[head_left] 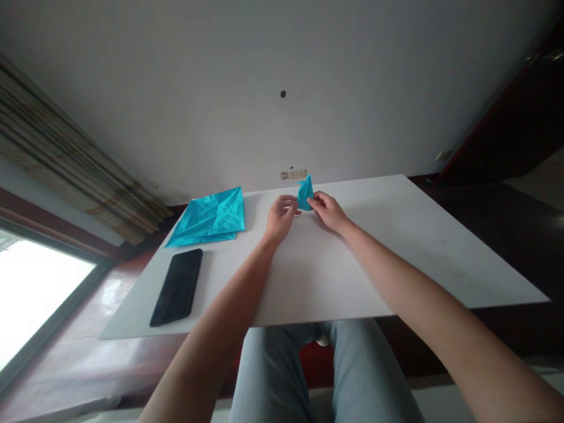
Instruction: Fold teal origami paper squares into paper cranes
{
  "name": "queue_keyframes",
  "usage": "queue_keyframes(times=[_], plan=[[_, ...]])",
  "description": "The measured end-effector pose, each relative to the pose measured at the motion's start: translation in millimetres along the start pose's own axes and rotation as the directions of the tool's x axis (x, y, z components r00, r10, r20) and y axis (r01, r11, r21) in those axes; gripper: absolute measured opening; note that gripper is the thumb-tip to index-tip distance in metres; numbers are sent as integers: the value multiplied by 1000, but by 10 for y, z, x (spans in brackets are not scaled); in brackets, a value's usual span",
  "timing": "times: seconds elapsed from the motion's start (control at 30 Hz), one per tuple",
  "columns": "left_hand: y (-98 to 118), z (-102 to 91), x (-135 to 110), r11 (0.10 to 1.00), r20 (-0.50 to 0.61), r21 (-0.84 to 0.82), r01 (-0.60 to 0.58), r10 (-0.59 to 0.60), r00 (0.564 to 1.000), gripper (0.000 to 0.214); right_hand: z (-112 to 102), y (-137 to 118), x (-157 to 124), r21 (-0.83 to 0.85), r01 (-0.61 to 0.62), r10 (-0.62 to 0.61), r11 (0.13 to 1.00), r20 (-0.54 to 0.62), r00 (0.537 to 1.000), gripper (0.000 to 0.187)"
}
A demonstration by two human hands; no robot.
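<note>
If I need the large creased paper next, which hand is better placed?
Probably the left hand: it is nearer the large creased paper, while the right hand pinches the small folded piece.

The things are carried by a flat white tabletop (432, 247), on whose right part faint smudges (460, 274) are noted. At the far left corner, creased turquoise paper (211, 214) is laid in at least two overlapping layers. A black phone (177, 288) is laid flat just beside it, nearer the front edge, at a slight slant.
</note>
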State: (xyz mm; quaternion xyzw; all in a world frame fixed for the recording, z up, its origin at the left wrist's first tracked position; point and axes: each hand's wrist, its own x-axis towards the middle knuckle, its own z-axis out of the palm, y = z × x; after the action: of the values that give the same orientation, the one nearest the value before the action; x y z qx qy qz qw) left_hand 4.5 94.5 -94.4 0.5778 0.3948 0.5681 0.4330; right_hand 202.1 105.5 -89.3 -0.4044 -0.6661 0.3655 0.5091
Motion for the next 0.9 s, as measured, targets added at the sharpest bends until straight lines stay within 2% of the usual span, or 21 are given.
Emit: queue_keyframes(times=[0.23,0.37,0.5,0.6,0.73,0.9], plan=[[-32,-3,14,997,-19,-58,-56,55,998,61,-14,53,21,0,2,-2,1000,18,1000,61],[-6,-6,-14,995,-5,-92,-48,48,999,66,-4,112,37,62,-11,10,998,23,1000,61],[21,14,-42,996,29,-90,-27,30,999,64,17,171,50,179,-31,35,983,-21,999,69],[7,36,-49,995,32,-97,14,-11,999,68,26,169,50,185,-56,60,981,-19,998,64],[-17,37,-33,999,15,-49,7,-6,1000,60,26,97,29,151,-63,66,987,-17,998,55],[27,-4,-31,999,-23,37,38,-37,999,51,22,-2,-20,206,-72,61,976,56,997,64]])
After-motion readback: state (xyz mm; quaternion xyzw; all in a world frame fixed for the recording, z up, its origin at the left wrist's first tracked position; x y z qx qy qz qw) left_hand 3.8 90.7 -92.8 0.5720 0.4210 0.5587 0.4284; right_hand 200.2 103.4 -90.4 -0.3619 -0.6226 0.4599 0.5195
